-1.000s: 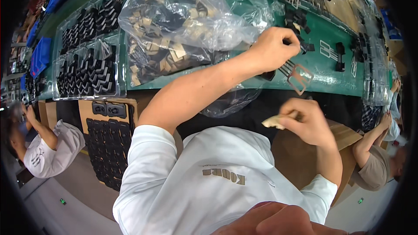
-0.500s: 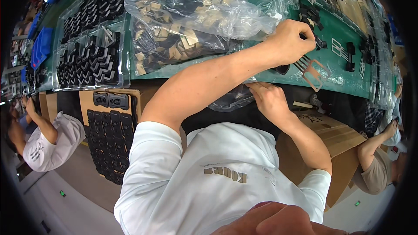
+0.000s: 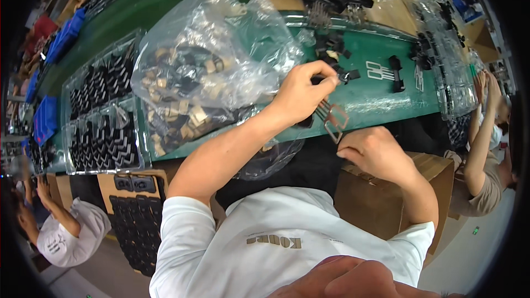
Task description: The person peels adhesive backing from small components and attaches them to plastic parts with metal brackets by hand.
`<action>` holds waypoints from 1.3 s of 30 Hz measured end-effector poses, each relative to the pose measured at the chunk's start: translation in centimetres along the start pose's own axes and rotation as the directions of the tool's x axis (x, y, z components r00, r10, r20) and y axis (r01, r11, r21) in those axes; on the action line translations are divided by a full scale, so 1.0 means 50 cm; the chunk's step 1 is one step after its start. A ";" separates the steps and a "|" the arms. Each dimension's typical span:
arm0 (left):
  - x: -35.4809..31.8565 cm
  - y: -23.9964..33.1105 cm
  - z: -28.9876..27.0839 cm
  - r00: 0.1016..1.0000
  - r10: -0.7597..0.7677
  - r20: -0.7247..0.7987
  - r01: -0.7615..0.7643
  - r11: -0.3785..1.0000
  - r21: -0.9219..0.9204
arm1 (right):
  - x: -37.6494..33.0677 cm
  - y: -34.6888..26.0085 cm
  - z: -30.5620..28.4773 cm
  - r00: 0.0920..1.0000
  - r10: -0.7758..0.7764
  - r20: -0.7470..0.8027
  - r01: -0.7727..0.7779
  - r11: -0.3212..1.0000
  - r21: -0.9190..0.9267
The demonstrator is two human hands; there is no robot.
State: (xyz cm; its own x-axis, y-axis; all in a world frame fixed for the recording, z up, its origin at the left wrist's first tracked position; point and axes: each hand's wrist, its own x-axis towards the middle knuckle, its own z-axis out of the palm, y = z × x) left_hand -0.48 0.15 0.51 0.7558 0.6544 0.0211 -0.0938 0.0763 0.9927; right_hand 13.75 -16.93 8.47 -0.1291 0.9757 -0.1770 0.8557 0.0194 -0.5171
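My left hand [image 3: 306,91] is closed, held just above the front of the green table [image 3: 408,104]. It grips a black part with thin metal prongs [image 3: 332,122] that end in rectangular loops; its black end is mostly hidden by the fingers. Lower and to the right, in front of the table edge, my right hand [image 3: 372,152] is closed with thumb and fingers pressed together. Anything inside it is hidden. A similar pronged metal piece [image 3: 376,70] lies on the table beside a black part [image 3: 396,74]. Small black parts [image 3: 331,44] are scattered beyond my left hand.
A clear plastic bag [image 3: 221,38] of black and tan pieces lies left of my hands. Clear trays [image 3: 141,143] of angled black parts stand farther left. An opened cardboard box [image 3: 375,201] is below my right forearm. Co-workers sit at both sides.
My right hand has left the clear plastic at the table's front edge and come close beneath the pronged part. The left hand still grips that part. The whole view has shifted.
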 end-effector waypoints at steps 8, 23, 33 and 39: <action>0.001 0.009 0.010 1.000 0.005 0.015 -0.004 0.998 -0.065 | 0.098 0.050 0.001 0.740 -0.020 -0.673 0.045 0.999 0.020; 0.015 -0.031 0.009 0.984 0.130 -0.122 -0.150 0.974 -0.172 | 0.102 0.124 0.028 0.933 0.333 -0.134 -0.068 0.531 0.845; 0.031 -0.059 -0.004 0.905 0.313 -0.287 -0.355 0.929 -0.107 | 0.095 0.091 0.023 0.965 0.256 -0.064 0.003 0.234 0.972; 0.032 -0.043 0.000 0.906 0.252 -0.341 -0.313 0.939 -0.139 | 0.099 0.078 0.017 0.961 0.248 -0.118 0.113 0.035 0.993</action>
State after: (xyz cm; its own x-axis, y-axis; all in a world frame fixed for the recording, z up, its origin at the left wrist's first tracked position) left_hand 0.93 1.02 -1.60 0.4404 0.8683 0.2283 -0.4148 -0.0287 0.9094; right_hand 16.02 -12.22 4.86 0.1475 0.9686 -0.2002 -0.4826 -0.1063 -0.8694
